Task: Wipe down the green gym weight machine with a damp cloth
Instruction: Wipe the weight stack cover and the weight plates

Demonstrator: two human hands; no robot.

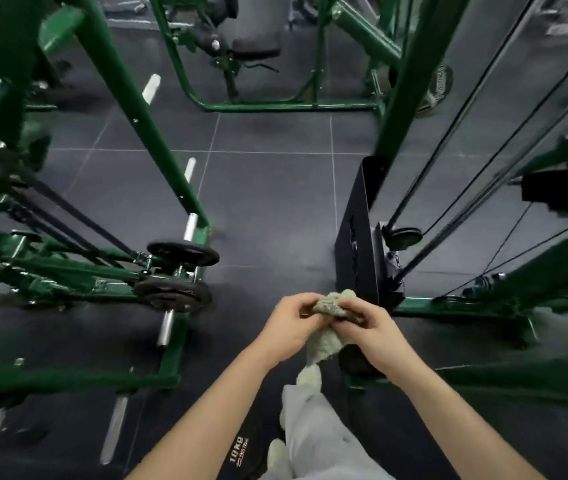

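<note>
Both forearms reach in from the bottom of the frame and converge at lower centre, bare to the elbow, wrists bent slightly inward so the hands meet in front of the body. The left hand (pixel 284 323) curls its fingers and thumb around the upper left part of the cloth (pixel 327 317), knuckles turned up toward the camera. The right hand (pixel 367 327) faces it from the other side, fingers curled and pinching the bunched top of the same cloth, thumb lying along its front edge. The cloth is a pale grey-green bundle, crumpled between the two hands, with a loose tail hanging down below them toward the grey trouser leg (pixel 313 438) and the light shoe (pixel 310 377).

The green machine frame (pixel 144 112) fills the left of the frame, its slanted post running from upper left down to centre left, with two black weight plates (pixel 182 252) on a steel bar at its foot. Another green post (pixel 410 74) rises at the upper right, beside black cables (pixel 483 109) and a black box (pixel 358 237). The cloth touches none of these. The dark tiled floor (pixel 268 188) lies beneath, and a black plate marked 10 kg (pixel 241 450) lies at bottom centre.
</note>
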